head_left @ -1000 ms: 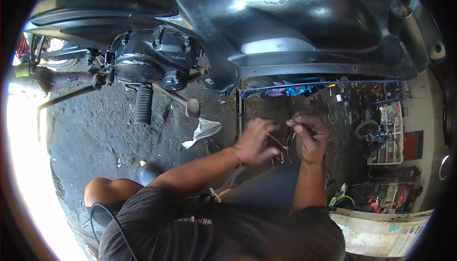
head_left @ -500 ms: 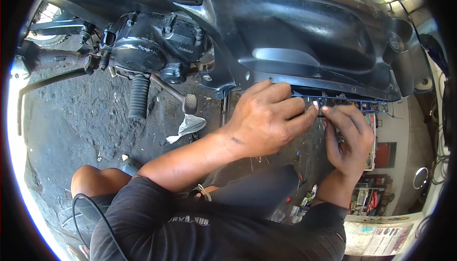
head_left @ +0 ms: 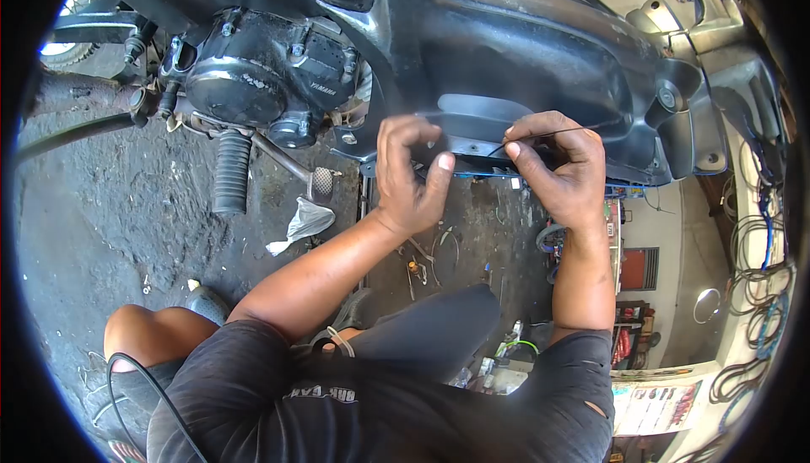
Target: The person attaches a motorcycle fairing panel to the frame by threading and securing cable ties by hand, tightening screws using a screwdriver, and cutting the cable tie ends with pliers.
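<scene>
My left hand (head_left: pixel 412 167) is up beside the lower edge of a black motorcycle side panel (head_left: pixel 523 49). Its thumb and fingers are apart, with nothing seen between them. Thumb and forefinger of my right hand (head_left: pixel 561 163) pinch a thin black strand (head_left: pixel 540 135), perhaps a cable tie or wire. One end of the strand points toward the panel's lower edge, and the rest runs back across the fingers. Below that edge shows a blue strip (head_left: pixel 481 175). What lies behind the panel is hidden.
Left of the panel are the engine (head_left: pixel 261 79), a ribbed rubber footrest (head_left: pixel 230 172) and a pedal (head_left: pixel 322 183) with a whitish plastic bag (head_left: pixel 305 222) hanging from it. My knee (head_left: pixel 456 324) is below my hands. Coiled cables (head_left: pixel 751 294) hang at the right.
My hands have moved apart and up toward the panel. The left has opened and shifted left; the right now shows the black strand in its pinch. The view has shifted slightly.
</scene>
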`<state>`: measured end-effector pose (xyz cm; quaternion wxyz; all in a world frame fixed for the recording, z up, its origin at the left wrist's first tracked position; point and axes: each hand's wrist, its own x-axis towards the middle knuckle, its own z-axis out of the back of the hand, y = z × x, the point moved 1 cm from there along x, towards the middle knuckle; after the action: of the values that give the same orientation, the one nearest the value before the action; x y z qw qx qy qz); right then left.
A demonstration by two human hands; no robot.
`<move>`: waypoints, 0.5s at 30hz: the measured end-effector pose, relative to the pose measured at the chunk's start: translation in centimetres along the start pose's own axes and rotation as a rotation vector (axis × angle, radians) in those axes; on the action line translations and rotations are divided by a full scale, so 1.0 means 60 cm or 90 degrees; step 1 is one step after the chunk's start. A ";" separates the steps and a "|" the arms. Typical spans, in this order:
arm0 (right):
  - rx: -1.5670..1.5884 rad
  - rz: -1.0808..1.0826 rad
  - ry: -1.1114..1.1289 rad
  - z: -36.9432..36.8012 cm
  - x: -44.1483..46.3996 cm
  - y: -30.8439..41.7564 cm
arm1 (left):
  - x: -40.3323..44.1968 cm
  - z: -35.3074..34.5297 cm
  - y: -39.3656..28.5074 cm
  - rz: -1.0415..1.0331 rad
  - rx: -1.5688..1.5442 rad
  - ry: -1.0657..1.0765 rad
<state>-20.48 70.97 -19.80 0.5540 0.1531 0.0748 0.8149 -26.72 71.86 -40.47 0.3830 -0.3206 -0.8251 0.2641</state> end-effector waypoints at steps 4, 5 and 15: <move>-0.032 -0.027 0.024 -0.009 0.005 0.013 | -0.037 -0.006 0.007 -0.016 0.058 0.007; -0.062 -0.011 0.032 -0.009 0.007 0.014 | -0.039 -0.007 0.006 -0.030 0.094 0.013; -0.003 0.136 0.104 -0.004 0.016 0.029 | 0.041 0.001 -0.037 -0.059 0.049 0.149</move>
<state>-22.41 71.22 -19.38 0.4563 0.0923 0.1012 0.8792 -28.74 72.17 -37.85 0.5003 -0.2958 -0.7779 0.2387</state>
